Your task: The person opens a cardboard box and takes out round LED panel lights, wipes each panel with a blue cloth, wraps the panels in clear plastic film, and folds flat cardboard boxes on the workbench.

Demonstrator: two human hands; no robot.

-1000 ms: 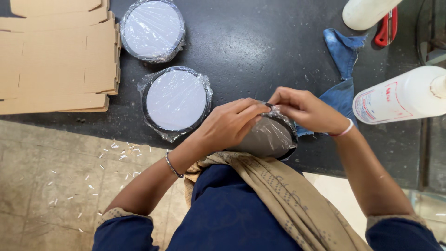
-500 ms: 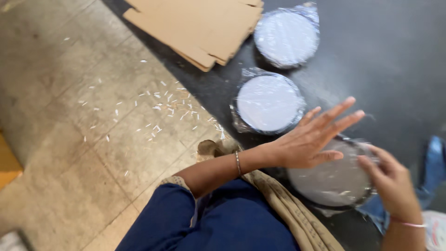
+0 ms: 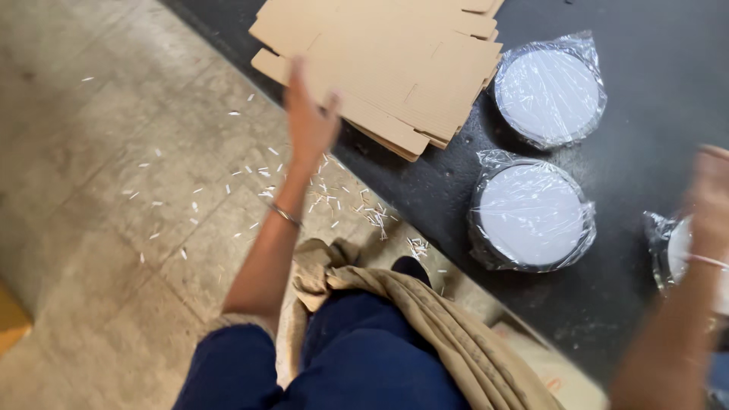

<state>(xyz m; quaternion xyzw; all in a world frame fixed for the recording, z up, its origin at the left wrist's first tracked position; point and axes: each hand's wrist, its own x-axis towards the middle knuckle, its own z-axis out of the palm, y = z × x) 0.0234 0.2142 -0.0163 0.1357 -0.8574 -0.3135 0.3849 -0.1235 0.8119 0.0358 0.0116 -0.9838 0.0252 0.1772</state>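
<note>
1. Our left hand is up in the air with the fingers stretched out and loose, holding nothing. It's over the floor edge, just in front of the stack of flat cardboard.
2. Our right hand is at the right edge and pretty blurry. It sits over a wrapped disc that's mostly cut off there, but we can't tell if it's actually gripping it or just resting on top.
3. Two more round white discs in clear plastic wrap lie on the dark table: a near one in the middle and a far one right beside the cardboard.
4. The cardboard sits at the far left end of the table, hanging a bit over its edge.
5. Left of the table, the concrete floor has little white scraps scattered all over.
</note>
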